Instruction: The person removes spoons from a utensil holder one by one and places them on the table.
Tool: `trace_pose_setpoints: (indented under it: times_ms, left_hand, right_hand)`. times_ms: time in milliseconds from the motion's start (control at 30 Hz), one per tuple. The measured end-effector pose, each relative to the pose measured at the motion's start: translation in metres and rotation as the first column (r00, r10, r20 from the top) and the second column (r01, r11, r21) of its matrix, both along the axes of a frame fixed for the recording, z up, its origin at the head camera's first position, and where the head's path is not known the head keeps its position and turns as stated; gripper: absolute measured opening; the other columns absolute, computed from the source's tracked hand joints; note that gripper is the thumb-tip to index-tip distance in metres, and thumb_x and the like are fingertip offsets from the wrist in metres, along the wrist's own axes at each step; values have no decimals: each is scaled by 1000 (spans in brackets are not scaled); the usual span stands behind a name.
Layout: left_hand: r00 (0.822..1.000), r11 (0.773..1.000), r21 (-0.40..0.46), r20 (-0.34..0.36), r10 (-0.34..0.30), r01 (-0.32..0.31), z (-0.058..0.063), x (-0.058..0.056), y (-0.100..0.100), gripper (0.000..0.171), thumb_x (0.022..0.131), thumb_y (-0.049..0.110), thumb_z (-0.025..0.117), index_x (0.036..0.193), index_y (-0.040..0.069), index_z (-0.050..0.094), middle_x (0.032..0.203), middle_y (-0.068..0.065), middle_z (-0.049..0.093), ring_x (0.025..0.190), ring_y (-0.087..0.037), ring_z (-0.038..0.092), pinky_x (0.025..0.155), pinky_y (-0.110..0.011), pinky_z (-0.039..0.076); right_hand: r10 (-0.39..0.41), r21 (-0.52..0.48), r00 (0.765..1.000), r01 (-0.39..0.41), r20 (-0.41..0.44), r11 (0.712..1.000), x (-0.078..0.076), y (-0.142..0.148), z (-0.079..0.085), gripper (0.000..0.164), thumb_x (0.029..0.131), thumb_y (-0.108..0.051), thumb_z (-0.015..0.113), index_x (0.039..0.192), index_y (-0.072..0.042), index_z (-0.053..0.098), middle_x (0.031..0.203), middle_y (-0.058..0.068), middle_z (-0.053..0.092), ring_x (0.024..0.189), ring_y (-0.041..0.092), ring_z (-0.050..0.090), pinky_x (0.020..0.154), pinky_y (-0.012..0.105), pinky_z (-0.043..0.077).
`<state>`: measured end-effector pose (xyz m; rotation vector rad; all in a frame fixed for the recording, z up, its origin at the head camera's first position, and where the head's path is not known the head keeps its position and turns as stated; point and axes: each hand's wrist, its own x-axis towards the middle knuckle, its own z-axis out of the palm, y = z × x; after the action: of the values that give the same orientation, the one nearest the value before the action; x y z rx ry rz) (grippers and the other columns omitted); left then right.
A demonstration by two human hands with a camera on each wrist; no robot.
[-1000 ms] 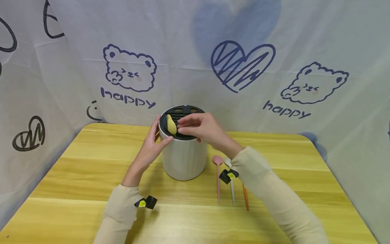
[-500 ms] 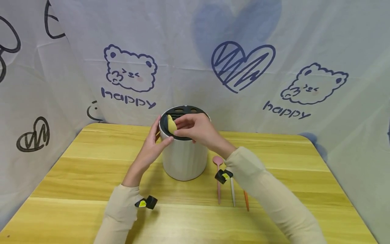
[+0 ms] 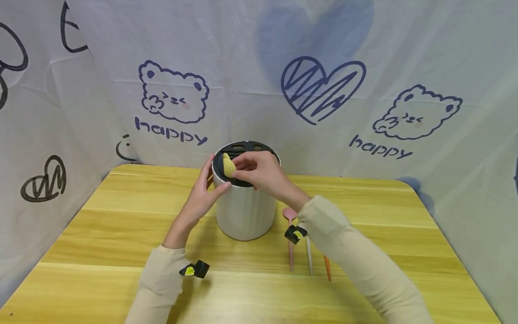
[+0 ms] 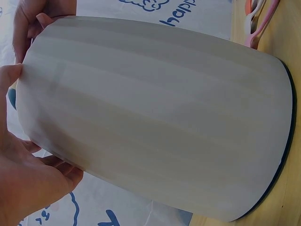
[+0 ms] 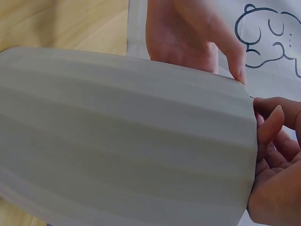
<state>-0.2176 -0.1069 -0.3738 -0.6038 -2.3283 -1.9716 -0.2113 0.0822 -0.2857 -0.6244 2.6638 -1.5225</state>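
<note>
A tall white ribbed utensil holder (image 3: 246,213) with a black slotted lid (image 3: 247,146) stands upright on the table. My left hand (image 3: 203,189) grips its upper left side, thumb at the front of the rim and fingers round the back. At the left of the lid rises the rounded head of a yellow spoon (image 3: 229,168), its lower part hidden inside. My right hand (image 3: 264,173) reaches over the lid from the right and pinches that head between thumb and fingers. Beside it, a teal rounded head (image 4: 12,100) shows past the rim in the left wrist view.
Right of the holder, a pink spoon (image 3: 289,214), a white spoon (image 3: 309,256) and an orange utensil (image 3: 328,268) lie side by side on the wooden table (image 3: 121,225), partly under my right forearm. A white printed cloth (image 3: 243,103) hangs close behind the holder.
My right hand has moved slightly left, from just beside the yellow spoon's head onto it, and has hardly moved since. The left hand and the holder stay put.
</note>
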Motion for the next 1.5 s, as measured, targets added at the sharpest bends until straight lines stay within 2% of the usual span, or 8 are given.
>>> trace_pose_setpoints:
  times_ms: [233, 600, 900, 1233, 1367, 1500]
  left_hand:
    - [1000, 1000, 4, -4, 0, 0, 0, 2, 0, 81, 93, 23, 58, 156, 11, 8, 160, -9, 9, 145, -26, 12, 117, -44, 15]
    - [1000, 1000, -8, -5, -1, 0, -2, 0, 0, 85, 93, 30, 61, 156, 12, 7, 160, -7, 9, 145, -24, 12, 116, -43, 16]
    - [1000, 1000, -5, -5, -4, 4, -1, 0, -1, 86, 92, 31, 61, 156, 12, 7, 160, -8, 9, 145, -25, 12, 116, -43, 16]
    - [1000, 1000, -5, -2, -3, 3, -2, 0, 0, 86, 92, 33, 61, 156, 14, 7, 161, -8, 9, 145, -26, 12, 116, -44, 16]
    - [1000, 1000, -2, -10, -5, 5, -1, 0, 0, 85, 93, 31, 60, 156, 13, 7, 160, -9, 9, 145, -27, 12, 116, -45, 15]
    - [1000, 1000, -3, -16, -5, 5, -1, 1, 0, 84, 92, 28, 59, 156, 12, 7, 161, -9, 8, 145, -27, 11, 117, -44, 15]
  right_hand:
    - [9, 4, 1000, -9, 22, 1000, 0, 1, 1, 20, 85, -9, 74, 104, -4, 70, 90, 5, 71, 72, 15, 64, 44, 28, 49]
    - [13, -10, 998, -12, 66, 1000, 0, 1, 6, 18, 82, -5, 72, 100, -3, 70, 82, 5, 68, 62, 17, 59, 49, 30, 53]
    - [33, -35, 995, -30, 97, 999, -3, 5, 11, 21, 84, -3, 71, 105, 1, 68, 90, 10, 69, 74, 21, 64, 53, 32, 56]
    - [-20, -109, 997, 28, 77, 994, -4, 11, 19, 22, 84, -1, 69, 105, 3, 66, 95, 14, 68, 78, 20, 64, 53, 31, 56]
    - [-26, -156, 998, 34, 52, 987, -4, 15, 24, 23, 84, 0, 68, 107, 4, 66, 94, 14, 68, 77, 18, 63, 52, 29, 55]
    - [-20, -196, 999, 24, 25, 980, -2, 19, 28, 25, 83, 3, 69, 108, 4, 65, 94, 15, 68, 77, 22, 63, 53, 28, 54]
